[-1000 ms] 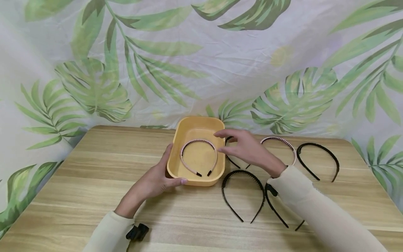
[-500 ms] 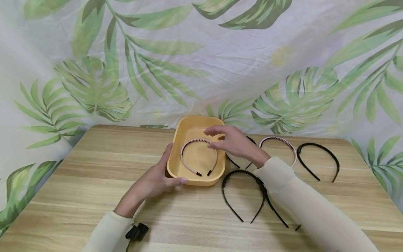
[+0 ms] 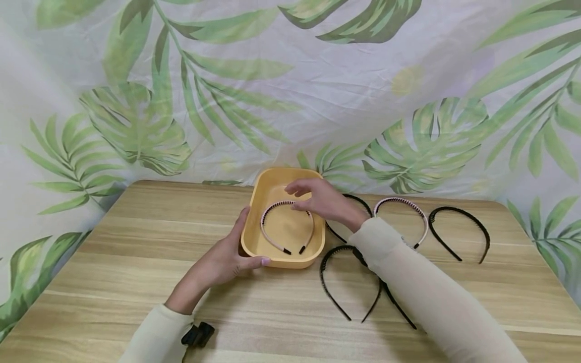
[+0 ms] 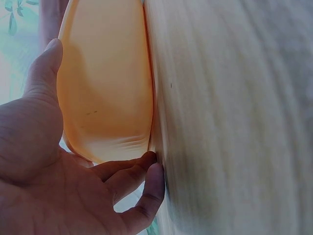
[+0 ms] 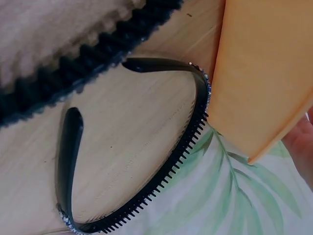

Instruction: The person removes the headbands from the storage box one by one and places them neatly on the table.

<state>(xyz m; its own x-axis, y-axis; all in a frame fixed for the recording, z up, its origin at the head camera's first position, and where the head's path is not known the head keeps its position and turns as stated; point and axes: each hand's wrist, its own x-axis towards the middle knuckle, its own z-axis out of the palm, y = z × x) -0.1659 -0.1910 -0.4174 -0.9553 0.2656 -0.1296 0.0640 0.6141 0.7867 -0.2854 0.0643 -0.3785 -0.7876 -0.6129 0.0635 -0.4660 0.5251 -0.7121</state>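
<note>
A yellow rectangular tub (image 3: 313, 254) with rounded corners stands near the table's back edge. Inside it lies a pink headband (image 3: 267, 235) with black teeth and black tips. My left hand (image 3: 222, 259) grips the tub's near left corner, thumb along the front rim and fingers at the left side. In the left wrist view, fingertips touch the tub's lower wall (image 4: 110, 98). My right hand (image 3: 320, 199) reaches over the tub's right rim, above the top of the pink headband. Its thumb and fingers are apart with nothing between them; only a fingertip shows in the right wrist view.
Right of the tub, the wooden table (image 3: 113, 252) bears a black headband (image 5: 156, 181), a pink one (image 3: 419, 214) and another black one (image 3: 483, 227). Two more black headbands lie nearer, one at the front (image 3: 324, 275) and one partly under my right sleeve. A leaf-print cloth (image 3: 254, 101) hangs behind.
My right hand has moved left, from the tub's right rim to over its inside, above the pink headband. My left hand, the tub and the headbands have stayed in place.
</note>
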